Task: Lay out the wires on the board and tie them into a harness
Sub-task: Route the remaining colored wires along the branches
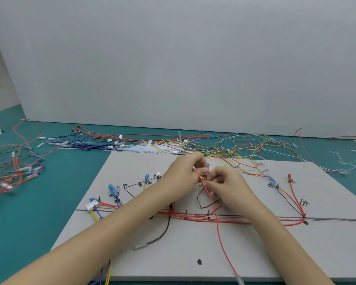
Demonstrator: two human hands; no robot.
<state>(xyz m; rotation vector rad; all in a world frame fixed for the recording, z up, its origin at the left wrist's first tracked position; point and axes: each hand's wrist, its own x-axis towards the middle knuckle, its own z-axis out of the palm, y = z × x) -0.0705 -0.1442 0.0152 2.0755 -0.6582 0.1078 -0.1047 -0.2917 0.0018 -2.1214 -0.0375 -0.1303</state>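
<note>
Two bare hands work together over the middle of a pale grey board (214, 254) lying on a teal bench (39, 212).

Left hand (183, 173): fingers curled, pinching a red wire (219, 229) near its upper end; the wire crosses over the index finger.
Right hand (226, 184): fingers curled inward, fingertips meeting the same red wire just beside the left hand's pinch.
Red wire: runs down from the hands across the board to a clear-sleeved terminal (240, 280) at the near edge.
Laid red wires (224, 220): a bunch lying along the horizontal black line drawn on the board, between short pins, running right to a junction from which red and dark strands branch up towards a brown terminal (289, 176).
White connector (92, 204): left part of board, with yellow and blue leads.
Blue terminals (111, 188): left of centre, beside handwritten marks.
Black wire (164, 231): drops from the line towards the near side, ending in a clear sleeve.
Loose wires (245, 149): yellow, red, white and blue, heaped along the bench beyond the board; a second tangle (12, 167) lies at far left.
Cable ties (148, 148): a white bundle just behind the board's far edge.
</note>
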